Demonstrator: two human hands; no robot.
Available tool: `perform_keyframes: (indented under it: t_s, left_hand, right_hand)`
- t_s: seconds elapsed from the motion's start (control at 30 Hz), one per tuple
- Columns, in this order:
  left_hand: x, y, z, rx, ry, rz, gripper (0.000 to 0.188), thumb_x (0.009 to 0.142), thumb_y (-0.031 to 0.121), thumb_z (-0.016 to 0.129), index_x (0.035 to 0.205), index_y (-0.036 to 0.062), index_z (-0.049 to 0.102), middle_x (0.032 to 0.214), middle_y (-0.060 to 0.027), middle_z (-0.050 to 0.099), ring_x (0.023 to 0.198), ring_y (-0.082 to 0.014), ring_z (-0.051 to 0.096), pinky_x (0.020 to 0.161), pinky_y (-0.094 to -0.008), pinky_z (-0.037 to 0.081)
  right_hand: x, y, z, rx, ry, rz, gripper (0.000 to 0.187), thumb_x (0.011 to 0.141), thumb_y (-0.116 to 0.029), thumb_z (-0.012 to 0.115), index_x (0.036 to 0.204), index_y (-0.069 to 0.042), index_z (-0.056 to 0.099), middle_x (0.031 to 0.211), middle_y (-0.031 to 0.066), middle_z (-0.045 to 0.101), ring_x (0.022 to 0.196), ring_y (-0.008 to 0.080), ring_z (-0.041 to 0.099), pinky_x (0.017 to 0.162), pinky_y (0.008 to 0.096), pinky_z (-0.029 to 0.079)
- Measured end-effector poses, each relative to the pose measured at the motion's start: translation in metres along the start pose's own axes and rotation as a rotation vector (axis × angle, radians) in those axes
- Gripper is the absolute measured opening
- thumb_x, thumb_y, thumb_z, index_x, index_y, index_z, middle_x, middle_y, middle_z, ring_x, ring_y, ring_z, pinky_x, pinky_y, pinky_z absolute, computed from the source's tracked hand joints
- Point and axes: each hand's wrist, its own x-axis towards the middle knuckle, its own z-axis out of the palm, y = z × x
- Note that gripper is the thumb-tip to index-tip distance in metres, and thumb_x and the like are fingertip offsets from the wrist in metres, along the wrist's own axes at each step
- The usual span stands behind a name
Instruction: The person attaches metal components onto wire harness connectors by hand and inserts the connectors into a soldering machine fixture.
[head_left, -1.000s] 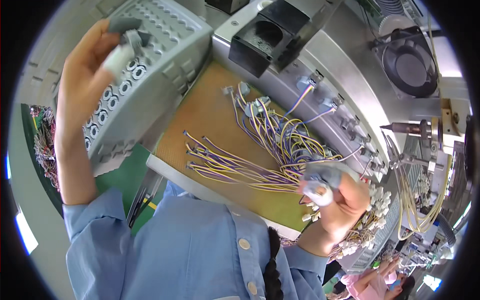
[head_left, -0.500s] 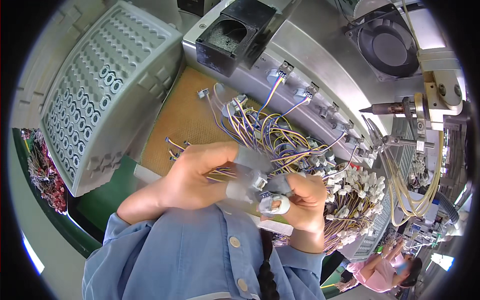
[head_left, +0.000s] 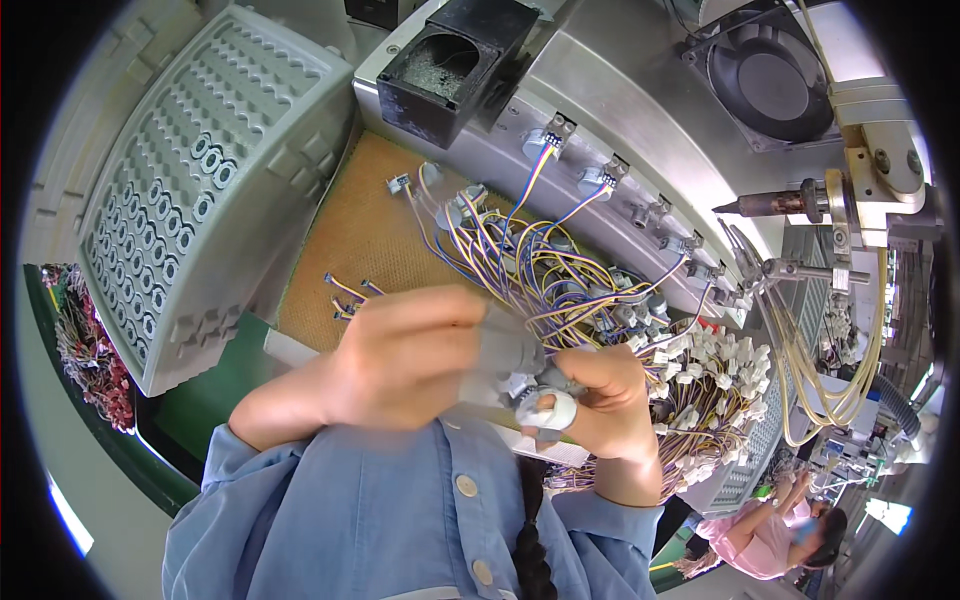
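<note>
Right hand (head_left: pixel 605 405) is pinching small part (head_left: pixel 520 390); left hand (head_left: pixel 410 350) is hovering close, fingers curled (blurred, hold unclear); steadying both is probably helping

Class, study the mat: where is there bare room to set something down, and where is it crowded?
Bare room: the upper left of the brown mat, between the grey tray and the wire pile, with wire ends and the left hand below. Crowded: the mat's right, under the wire pile, and beside the right hand, where white plugs heap.
</note>
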Motion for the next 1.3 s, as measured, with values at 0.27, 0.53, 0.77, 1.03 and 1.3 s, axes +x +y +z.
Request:
perform_keyframes:
  t_s: [0.27, 0.53, 0.77, 1.03, 1.3]
  left_hand:
    - [0.018, 0.006, -0.013, 0.159, -0.105, 0.171, 0.031, 0.054, -0.005, 0.057, 0.084, -0.0018, 0.060, 0.075, -0.0100, 0.054, 0.056, -0.0246, 0.054, 0.048, -0.0323, 0.045]
    - [0.030, -0.024, -0.017, -0.344, -0.189, -0.102, 0.036, 0.063, 0.010, 0.077, 0.097, 0.0046, 0.066, 0.097, -0.0075, 0.054, 0.093, -0.0223, 0.048, 0.081, -0.0337, 0.038]
    - [-0.032, -0.051, -0.072, 0.627, -0.355, -0.381, 0.029, 0.066, 0.005, 0.060, 0.095, 0.0054, 0.059, 0.090, -0.0102, 0.053, 0.076, -0.0275, 0.054, 0.066, -0.0361, 0.047]
    - [-0.031, -0.049, -0.044, 0.519, -0.158, -0.396, 0.025, 0.063, -0.010, 0.047, 0.085, -0.0004, 0.051, 0.082, -0.0159, 0.053, 0.072, -0.0337, 0.051, 0.064, -0.0383, 0.044]
    - [-0.039, -0.052, -0.054, 0.848, -0.412, -0.259, 0.021, 0.062, -0.004, 0.057, 0.082, 0.0001, 0.055, 0.090, -0.0132, 0.056, 0.087, -0.0331, 0.053, 0.074, -0.0381, 0.045]
  right_hand:
    - [-0.001, -0.002, -0.009, 0.292, -0.023, 0.294, 0.005, 0.074, -0.002, 0.068, 0.075, 0.002, 0.065, 0.064, 0.0052, 0.063, 0.051, 0.0076, 0.057, 0.044, 0.0203, 0.048]
    - [0.012, 0.008, -0.002, 0.413, -0.086, 0.179, 0.017, 0.079, -0.005, 0.061, 0.094, 0.003, 0.059, 0.073, 0.0058, 0.064, 0.059, 0.0108, 0.061, 0.048, 0.0238, 0.049]
    - [-0.038, 0.001, -0.022, 0.279, 0.625, 0.036, 0.038, 0.066, -0.025, 0.070, 0.079, 0.008, 0.057, 0.055, 0.0091, 0.057, 0.043, 0.0111, 0.053, 0.037, 0.0196, 0.040]
    - [-0.084, 0.073, -0.078, 0.721, 1.225, -0.148, 0.044, 0.092, -0.037, 0.037, 0.110, 0.003, 0.046, 0.067, 0.0124, 0.054, 0.031, 0.0124, 0.042, 0.026, 0.0238, 0.041]
    - [-0.038, 0.078, -0.090, 0.582, 1.098, -0.122, 0.040, 0.091, -0.040, 0.043, 0.104, -0.004, 0.052, 0.063, 0.0063, 0.053, 0.035, 0.0075, 0.044, 0.029, 0.0206, 0.042]
